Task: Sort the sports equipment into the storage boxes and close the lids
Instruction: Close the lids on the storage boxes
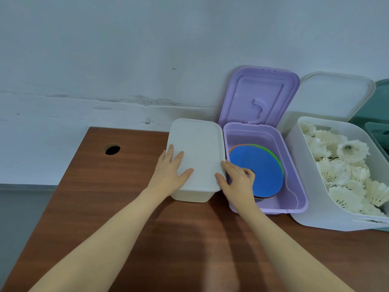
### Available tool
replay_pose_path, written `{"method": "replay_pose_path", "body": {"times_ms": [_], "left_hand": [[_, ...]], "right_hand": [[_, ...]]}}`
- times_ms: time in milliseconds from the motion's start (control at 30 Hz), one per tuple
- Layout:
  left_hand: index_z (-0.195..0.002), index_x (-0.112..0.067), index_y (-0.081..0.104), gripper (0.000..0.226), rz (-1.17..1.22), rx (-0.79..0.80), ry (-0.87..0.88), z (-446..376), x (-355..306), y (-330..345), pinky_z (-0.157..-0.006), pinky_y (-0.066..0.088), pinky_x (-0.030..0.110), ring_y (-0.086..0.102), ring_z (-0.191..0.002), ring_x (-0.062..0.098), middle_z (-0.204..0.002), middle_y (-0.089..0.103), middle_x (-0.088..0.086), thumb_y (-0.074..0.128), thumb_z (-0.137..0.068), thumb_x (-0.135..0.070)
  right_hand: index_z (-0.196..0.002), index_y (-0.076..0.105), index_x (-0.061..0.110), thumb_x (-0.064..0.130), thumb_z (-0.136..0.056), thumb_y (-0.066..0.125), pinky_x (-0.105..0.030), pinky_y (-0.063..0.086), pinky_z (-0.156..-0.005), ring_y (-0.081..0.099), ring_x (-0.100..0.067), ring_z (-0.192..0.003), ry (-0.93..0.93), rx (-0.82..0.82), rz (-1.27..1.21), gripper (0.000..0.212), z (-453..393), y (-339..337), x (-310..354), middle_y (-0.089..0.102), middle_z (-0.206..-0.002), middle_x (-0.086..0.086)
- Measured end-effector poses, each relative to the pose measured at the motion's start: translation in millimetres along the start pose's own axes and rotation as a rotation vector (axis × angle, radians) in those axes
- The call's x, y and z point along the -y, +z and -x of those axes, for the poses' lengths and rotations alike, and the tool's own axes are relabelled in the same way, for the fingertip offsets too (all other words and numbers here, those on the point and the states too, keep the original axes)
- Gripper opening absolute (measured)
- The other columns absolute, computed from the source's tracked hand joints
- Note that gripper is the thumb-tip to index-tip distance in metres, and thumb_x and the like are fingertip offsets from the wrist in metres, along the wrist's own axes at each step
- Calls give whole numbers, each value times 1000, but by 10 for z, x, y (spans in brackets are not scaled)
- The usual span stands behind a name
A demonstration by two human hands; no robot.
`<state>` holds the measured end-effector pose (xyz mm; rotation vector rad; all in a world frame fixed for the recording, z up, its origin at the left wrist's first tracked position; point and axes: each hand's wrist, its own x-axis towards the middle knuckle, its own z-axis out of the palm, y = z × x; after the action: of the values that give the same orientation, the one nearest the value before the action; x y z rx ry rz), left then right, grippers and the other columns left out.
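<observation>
Head view looks down on a brown wooden table (130, 218) set against a pale wall (105, 60), with a small white box (195, 163) as the landmark near the table's far edge. Its white lid (200, 150) lies flat and closed on top, rectangular with rounded corners. The left hand (170, 175) rests on the lid's near left part, fingers straight and spread, gripping nothing. The right hand (237, 182) is at the box's right near corner, thumb on the lid's edge and fingers loosely bent over the rim beside it; whether they pinch the lid cannot be told. Touching the white box on its right stands a purple box (294, 199) with its purple lid (259, 98) raised upright against the wall; inside lies a stack of flat round discs (261, 169), blue on top with green and orange edges showing. Further right of that sits a larger white bin (315, 207), lid (328, 98) up, filled with white feather shuttlecocks (345, 167). A round hole (112, 149) is cut in the tabletop, left of the white box. A green container (376, 114) shows at the far right edge.
</observation>
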<state>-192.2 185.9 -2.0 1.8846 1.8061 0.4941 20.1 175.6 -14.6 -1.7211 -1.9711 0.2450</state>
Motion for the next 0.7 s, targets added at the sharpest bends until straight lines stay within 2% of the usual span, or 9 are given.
{"method": "replay_pose_path", "body": {"times_ms": [133, 233, 467, 567, 700], "left_hand": [[-146, -19, 27, 68, -18, -66, 18, -32, 4, -13, -117, 7, 39, -4, -143, 27, -157, 1, 5, 47, -90, -51], [-146, -19, 25, 69, -76, -26, -4, -52, -5, -4, -117, 5, 39, -5, -143, 28, -157, 1, 6, 43, -91, -54], [-148, -18, 19, 71, -123, 35, 23, -56, 17, -23, -116, -1, 39, -12, -142, 28, -157, -2, 4, 39, -91, -56], [-148, -18, 20, 72, -111, 27, 32, -50, 15, -23, -115, -1, 38, -12, -142, 27, -157, -2, 3, 41, -91, -56], [-148, -24, 18, 82, 48, 33, -8, -90, 67, -64, -117, 9, 39, -6, -143, 23, -155, -18, 0, 53, -83, -59]], "right_hand": [[-118, 63, 18, 48, -85, 39, -33, 21, -94, 56, -15, -111, 1, -65, 18, 51, -5, -8, 43, 62, -125, -1], [-112, 65, 15, 45, -85, 39, -32, 20, -91, 59, -16, -107, 0, -57, 62, 48, -2, 0, 69, 64, -119, 0], [-113, 64, 8, 22, -86, 61, -31, 19, -92, 60, -22, -106, 19, -107, 101, 30, 43, 18, 135, 65, -117, -7], [-119, 56, 11, 23, -89, 54, -30, 16, -92, 54, -21, -104, 61, -42, 18, 33, 24, 12, 145, 62, -115, -4], [-133, 44, 17, 36, -82, 39, -32, 14, -95, 41, -21, -115, 110, 49, -48, 55, -97, 25, 139, 50, -125, -2]]}}
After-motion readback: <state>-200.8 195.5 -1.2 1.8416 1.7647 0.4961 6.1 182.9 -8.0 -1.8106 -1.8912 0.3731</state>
